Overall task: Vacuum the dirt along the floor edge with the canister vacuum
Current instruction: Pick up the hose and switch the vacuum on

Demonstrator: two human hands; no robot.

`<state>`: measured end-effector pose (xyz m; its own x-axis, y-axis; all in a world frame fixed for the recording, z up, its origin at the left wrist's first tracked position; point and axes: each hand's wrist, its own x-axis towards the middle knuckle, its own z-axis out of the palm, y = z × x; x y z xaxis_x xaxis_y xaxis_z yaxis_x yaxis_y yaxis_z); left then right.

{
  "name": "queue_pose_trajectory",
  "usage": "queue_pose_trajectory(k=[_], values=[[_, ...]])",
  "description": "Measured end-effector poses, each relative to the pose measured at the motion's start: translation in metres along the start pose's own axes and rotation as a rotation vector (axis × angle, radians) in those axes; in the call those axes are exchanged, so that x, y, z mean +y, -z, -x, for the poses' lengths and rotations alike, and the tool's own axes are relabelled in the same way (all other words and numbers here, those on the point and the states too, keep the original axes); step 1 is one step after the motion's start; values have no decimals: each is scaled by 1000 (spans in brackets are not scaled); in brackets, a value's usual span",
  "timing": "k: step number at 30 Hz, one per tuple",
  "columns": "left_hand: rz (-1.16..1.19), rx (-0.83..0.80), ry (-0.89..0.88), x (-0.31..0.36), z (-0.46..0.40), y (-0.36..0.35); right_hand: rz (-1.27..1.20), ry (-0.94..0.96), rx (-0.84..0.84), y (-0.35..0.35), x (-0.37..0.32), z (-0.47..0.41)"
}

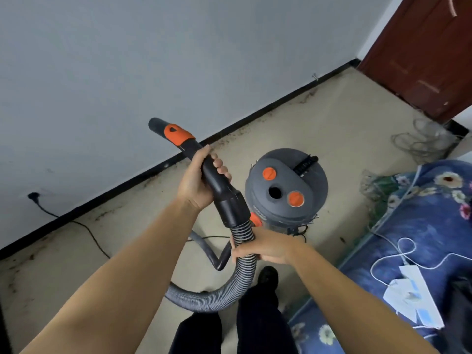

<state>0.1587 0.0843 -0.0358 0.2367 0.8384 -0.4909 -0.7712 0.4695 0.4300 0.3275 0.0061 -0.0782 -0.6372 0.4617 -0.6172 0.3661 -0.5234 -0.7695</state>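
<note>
Left hand (pixel 195 178) grips wand (pixel 204 164), right hand (pixel 265 247) hose (pixel 240 274) — hose's far end hidden.

Matt grey plastic canister vacuum (pixel 286 187) (orange knobs on top); beside it a ribbed plastic hose (pixel 224 295), floral cloth bedspread (pixel 419 226), glossy dark wooden door (pixel 424 52).

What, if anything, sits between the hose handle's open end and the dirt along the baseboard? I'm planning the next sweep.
Nothing visible does. The hose handle, gripped by the left hand, points toward the dirt over bare floor; the canister stands off to the right.
</note>
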Motion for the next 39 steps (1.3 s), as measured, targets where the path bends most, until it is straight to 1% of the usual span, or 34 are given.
queue_pose_trajectory(k=[3,6,8,9,12,13,14,15,17,18,19,20,21,24,27,29,30,31,34,36,39], values=[[-80,279,-43,-30,-20,-7,121,-33,100,11,24,2],[-139,488,-58,-63,-38,0,103,-71,121,25,49,6],[-126,588,-68,-83,-48,5,85,-123,68,38,60,10],[-119,619,-67,-92,-52,6,100,-150,14,46,64,13],[-172,644,-76,-116,-63,4,288,-302,-168,80,69,17],[-208,639,-84,-122,-68,2,359,-340,-190,99,70,16],[-240,636,-94,-127,-71,1,450,-349,-161,120,72,14],[-262,633,-102,-131,-74,0,584,-321,-79,144,73,11],[-286,633,-109,-138,-79,2,879,-269,214,197,85,-1],[-289,637,-105,-141,-80,5,954,-262,364,221,93,-9],[-288,639,-96,-144,-81,7,980,-255,481,242,101,-14],[-279,640,-86,-148,-81,8,1013,-226,557,259,109,-20],[-268,640,-77,-151,-81,10,1067,-194,588,271,115,-25],[-256,633,-66,-161,-81,18,1261,-106,556,286,128,-38],[-251,635,-59,-166,-82,25,1360,-3,539,284,135,-51],[-201,673,-52,-166,-83,26,1382,82,544,284,138,-57],[-178,683,-50,-166,-83,25,1389,99,556,284,139,-57],[-164,688,-51,-167,-83,23,1373,68,565,283,139,-56],[-189,683,-49,-167,-82,20,1226,-120,715,277,140,-48],[-244,665,-43,-168,-82,19,1110,-286,724,266,138,-48],[-279,622,-56,-165,-83,12,790,-413,748,253,127,-62]])
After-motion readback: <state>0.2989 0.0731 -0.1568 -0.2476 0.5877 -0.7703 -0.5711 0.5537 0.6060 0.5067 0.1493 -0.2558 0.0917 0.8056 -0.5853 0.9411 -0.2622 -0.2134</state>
